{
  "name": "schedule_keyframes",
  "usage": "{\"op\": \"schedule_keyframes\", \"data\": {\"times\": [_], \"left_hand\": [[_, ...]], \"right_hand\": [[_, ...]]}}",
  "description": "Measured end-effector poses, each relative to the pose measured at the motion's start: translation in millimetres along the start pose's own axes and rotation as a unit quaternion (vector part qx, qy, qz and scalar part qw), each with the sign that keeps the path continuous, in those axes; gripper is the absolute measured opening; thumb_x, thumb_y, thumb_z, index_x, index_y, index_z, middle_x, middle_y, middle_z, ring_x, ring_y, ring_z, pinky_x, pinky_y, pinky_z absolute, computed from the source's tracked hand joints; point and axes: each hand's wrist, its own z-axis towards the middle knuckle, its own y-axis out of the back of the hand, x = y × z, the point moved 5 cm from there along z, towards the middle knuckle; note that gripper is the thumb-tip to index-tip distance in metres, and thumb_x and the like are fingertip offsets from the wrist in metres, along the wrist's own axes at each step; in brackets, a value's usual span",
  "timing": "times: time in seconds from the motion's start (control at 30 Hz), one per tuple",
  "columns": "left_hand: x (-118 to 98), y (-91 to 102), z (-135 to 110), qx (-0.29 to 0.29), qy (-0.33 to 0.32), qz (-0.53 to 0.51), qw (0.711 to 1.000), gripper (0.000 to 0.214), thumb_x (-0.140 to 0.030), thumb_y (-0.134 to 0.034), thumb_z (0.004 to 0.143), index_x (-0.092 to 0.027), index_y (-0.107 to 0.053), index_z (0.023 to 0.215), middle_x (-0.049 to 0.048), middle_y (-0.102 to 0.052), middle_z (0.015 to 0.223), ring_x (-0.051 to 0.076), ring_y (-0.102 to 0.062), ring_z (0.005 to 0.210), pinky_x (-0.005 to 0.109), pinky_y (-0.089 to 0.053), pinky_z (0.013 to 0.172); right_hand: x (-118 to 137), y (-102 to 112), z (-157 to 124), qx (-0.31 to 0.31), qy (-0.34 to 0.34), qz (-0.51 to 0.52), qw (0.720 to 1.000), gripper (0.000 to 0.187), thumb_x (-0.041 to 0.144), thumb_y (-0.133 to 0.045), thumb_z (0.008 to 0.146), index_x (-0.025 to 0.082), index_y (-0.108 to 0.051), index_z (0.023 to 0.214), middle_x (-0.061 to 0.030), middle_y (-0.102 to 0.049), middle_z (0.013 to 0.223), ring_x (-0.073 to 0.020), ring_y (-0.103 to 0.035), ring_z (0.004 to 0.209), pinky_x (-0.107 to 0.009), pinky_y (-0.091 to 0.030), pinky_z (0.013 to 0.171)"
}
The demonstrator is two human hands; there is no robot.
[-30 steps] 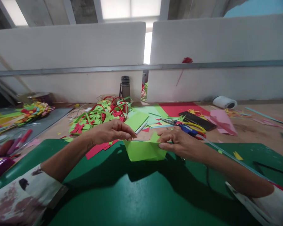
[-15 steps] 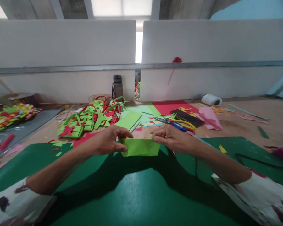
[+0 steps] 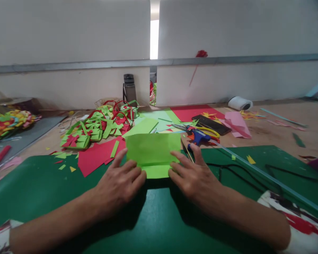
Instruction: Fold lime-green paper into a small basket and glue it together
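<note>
A bright green sheet of paper [image 3: 153, 150] stands tilted up in front of me, with a crease running across its lower part. My left hand [image 3: 122, 181] has its fingers bent around the paper's lower left corner, and its thumb is hidden. At the lower right edge, my right hand [image 3: 192, 174] grips the same sheet, fingertips on its front. Just beyond the right hand lie a blue glue gun [image 3: 200, 137] with a long clear glue stick [image 3: 254, 169] and a pair of scissors with yellow handles [image 3: 210, 132].
Green and red paper baskets [image 3: 76, 139] are heaped at the back left, beside red paper [image 3: 95, 155]. A dark bottle [image 3: 129, 90] stands by the white partition [image 3: 69, 31]. A black phone [image 3: 212, 124] lies right of centre. Paper scraps dot the green mat [image 3: 153, 222].
The green paper has been unfolded from a narrow folded strip into a taller creased sheet. Both hands have come lower and nearer to me, and the view has tipped down.
</note>
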Motion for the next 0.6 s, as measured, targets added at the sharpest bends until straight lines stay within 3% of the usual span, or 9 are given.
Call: {"op": "schedule_keyframes", "data": {"times": [0.03,0.17,0.23,0.3,0.37,0.47,0.53,0.6], "left_hand": [[-7,-1.9,-6,-0.007,0.001,0.011,1.0,0.028,-0.013,-0.034,0.091,-0.014,-0.062,0.09,0.0041,-0.065,0.078,0.018,-0.056,0.081,0.05,-0.015,0.104],[-22,-13.4,-17,0.083,0.043,0.042,0.995,0.023,-0.011,-0.04,0.088,-0.015,-0.06,0.1,0.0061,-0.065,0.091,0.021,-0.055,0.089,0.047,-0.022,0.101],[-26,-15.0,-16,0.116,0.063,0.038,0.991,0.021,-0.012,-0.044,0.086,-0.015,-0.06,0.099,0.0067,-0.064,0.091,0.022,-0.055,0.089,0.047,-0.028,0.098],[-31,-15.8,-15,0.149,0.063,0.021,0.987,0.019,-0.019,-0.045,0.088,-0.014,-0.06,0.099,0.0091,-0.064,0.094,0.024,-0.056,0.089,0.044,-0.036,0.091],[-35,-16.9,-14,0.192,0.059,-0.012,0.98,0.025,-0.031,-0.046,0.089,-0.013,-0.059,0.1,0.0112,-0.063,0.094,0.025,-0.057,0.087,0.039,-0.042,0.08],[-38,-15.1,-13,0.23,0.082,-0.07,0.967,0.039,-0.045,-0.044,0.088,-0.012,-0.055,0.107,0.0116,-0.061,0.094,0.022,-0.058,0.08,0.034,-0.044,0.074],[-40,-12.9,-11,0.238,0.086,-0.109,0.961,0.044,-0.05,-0.04,0.088,-0.013,-0.053,0.109,0.0108,-0.061,0.095,0.022,-0.057,0.083,0.034,-0.043,0.077],[-42,-11.7,-10,0.238,0.084,-0.141,0.957,0.046,-0.052,-0.038,0.089,-0.014,-0.053,0.11,0.0105,-0.06,0.097,0.023,-0.056,0.089,0.034,-0.043,0.08]], "right_hand": [[9,-4,-4,0.001,0.008,-0.012,1.0,0.014,0.009,-0.053,0.08,0.014,-0.066,0.077,-0.0071,-0.066,0.077,-0.0302,-0.049,0.111,-0.058,-0.012,0.103],[23,-6,-10,0.01,-0.009,-0.019,1.0,0.018,0.008,-0.051,0.078,0.009,-0.067,0.086,-0.0113,-0.068,0.085,-0.03,-0.054,0.1,-0.052,-0.031,0.096],[19,1,-8,0.036,-0.038,-0.004,0.999,0.023,0.004,-0.047,0.077,0.011,-0.066,0.089,-0.0104,-0.069,0.089,-0.0291,-0.056,0.098,-0.053,-0.037,0.091],[11,19,-7,-0.006,-0.049,0.023,0.999,0.029,0.002,-0.042,0.077,0.011,-0.066,0.09,-0.0109,-0.069,0.09,-0.0299,-0.059,0.093,-0.051,-0.045,0.081],[3,35,-8,-0.016,-0.05,0.101,0.993,0.037,-0.002,-0.036,0.074,0.012,-0.064,0.095,-0.0105,-0.069,0.095,-0.0243,-0.063,0.087,-0.038,-0.051,0.072],[-13,52,-11,0.011,-0.101,0.253,0.962,0.044,-0.003,-0.034,0.074,0.015,-0.06,0.105,-0.0061,-0.07,0.097,-0.0161,-0.066,0.079,-0.024,-0.053,0.066],[-20,54,-14,0.065,-0.167,0.33,0.927,0.045,0.005,-0.04,0.08,0.022,-0.053,0.119,-0.0002,-0.07,0.095,-0.0136,-0.066,0.078,-0.022,-0.053,0.068],[-21,56,-14,0.06,-0.228,0.372,0.898,0.04,0.013,-0.043,0.084,0.028,-0.053,0.12,0.0014,-0.07,0.097,-0.014,-0.066,0.081,-0.022,-0.053,0.069]]}}
